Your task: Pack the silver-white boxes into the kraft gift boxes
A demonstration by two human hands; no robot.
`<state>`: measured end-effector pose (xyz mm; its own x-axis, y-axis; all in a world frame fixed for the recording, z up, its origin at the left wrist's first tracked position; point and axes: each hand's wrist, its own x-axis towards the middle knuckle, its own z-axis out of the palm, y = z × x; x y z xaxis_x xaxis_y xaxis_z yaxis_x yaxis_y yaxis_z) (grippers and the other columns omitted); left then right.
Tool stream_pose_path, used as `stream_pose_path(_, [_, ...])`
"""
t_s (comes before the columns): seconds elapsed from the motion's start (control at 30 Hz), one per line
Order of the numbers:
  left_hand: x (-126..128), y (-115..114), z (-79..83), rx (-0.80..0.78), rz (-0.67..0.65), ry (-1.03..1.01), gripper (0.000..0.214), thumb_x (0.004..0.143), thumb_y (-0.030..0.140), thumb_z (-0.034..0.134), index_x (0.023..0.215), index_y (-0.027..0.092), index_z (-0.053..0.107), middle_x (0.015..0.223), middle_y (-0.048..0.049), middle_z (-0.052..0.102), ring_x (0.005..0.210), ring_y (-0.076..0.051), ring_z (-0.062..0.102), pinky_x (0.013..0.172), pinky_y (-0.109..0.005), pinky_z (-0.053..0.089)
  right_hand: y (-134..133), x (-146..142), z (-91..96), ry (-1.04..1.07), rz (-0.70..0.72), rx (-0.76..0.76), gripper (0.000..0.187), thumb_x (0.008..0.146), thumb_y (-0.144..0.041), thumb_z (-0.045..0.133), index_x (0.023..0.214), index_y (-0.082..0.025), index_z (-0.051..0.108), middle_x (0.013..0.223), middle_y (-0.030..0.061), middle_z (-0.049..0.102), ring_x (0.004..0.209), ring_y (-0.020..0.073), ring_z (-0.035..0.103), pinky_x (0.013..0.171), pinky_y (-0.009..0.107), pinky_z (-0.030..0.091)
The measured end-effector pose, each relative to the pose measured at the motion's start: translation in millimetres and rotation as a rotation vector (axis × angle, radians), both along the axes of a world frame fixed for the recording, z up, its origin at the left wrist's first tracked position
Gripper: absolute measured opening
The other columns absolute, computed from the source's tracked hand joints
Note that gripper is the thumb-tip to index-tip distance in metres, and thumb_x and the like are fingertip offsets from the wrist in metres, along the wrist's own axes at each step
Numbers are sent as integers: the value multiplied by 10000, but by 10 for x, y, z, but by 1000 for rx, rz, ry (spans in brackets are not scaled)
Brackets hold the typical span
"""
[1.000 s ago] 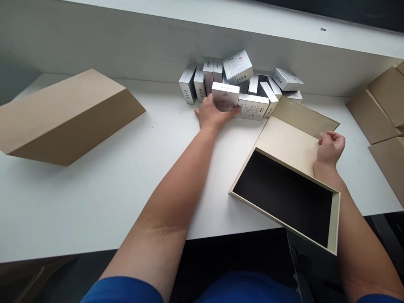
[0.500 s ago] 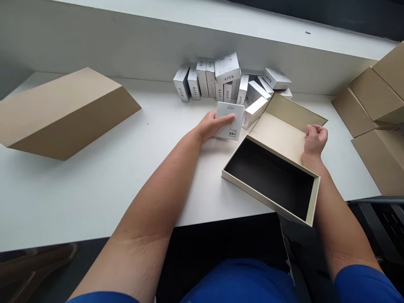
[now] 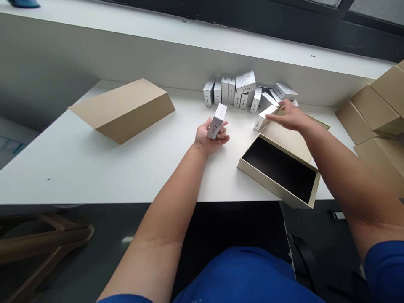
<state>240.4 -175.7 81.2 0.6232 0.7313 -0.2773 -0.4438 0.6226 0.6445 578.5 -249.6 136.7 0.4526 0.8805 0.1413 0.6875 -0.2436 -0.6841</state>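
Observation:
My left hand [image 3: 211,136] holds a small white carton [image 3: 217,121] with dark lettering on its side, tilted above the table, fingers curled round it. My right hand [image 3: 291,116] reaches over the open gift box, thumb and fingers on either side of another white carton [image 3: 262,119]. That carton leans by the corner of the gift box's lid [image 3: 285,134]. The cream gift box [image 3: 260,171] has a dark interior with nothing visible in it. Its front corner juts past the table's edge. Several more white cartons [image 3: 245,82] stand and lie against the back panel.
A brown cardboard box [image 3: 132,111] rests on the left of the white table [image 3: 132,176]. More brown boxes [image 3: 375,105] are piled at the right end. A ledge [image 3: 176,35] runs behind the back panel. Wooden legs [image 3: 59,240] show below at left.
My right hand has left the gift box's lid and moved left to a white carton. My left hand has turned its carton so the narrow lettered side shows. The view has shifted.

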Motion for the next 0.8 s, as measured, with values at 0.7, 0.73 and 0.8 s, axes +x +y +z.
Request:
stream_pose_path(0.7, [-39,23,-20,-103,-216,-226,607,1034,548,341,1300,96,645,578,14,510,402,-121,437,494,-255,499,-301,-1447,504,-689,403,206,1136,720,-605,853,1659,-345,268,1690,139,452,1561,502,436,1322,797,208])
stream_pose_path(0.73, [-34,28,-22,-102,-208,-220,614,1030,582,353,1283,103,642,597,7,524,405,-119,442,491,-257,503,-310,-1478,504,-706,413,240,1070,744,-637,835,1637,-361,313,1688,123,466,1581,499,419,1338,807,146])
stream_pose_path(0.8, [-23,38,-24,-93,-201,-216,665,1006,695,413,1245,118,640,650,-13,563,414,-113,452,484,-262,506,-300,-1500,468,-727,458,292,934,775,-685,810,1564,-382,413,1669,92,507,1601,485,411,1353,810,66])
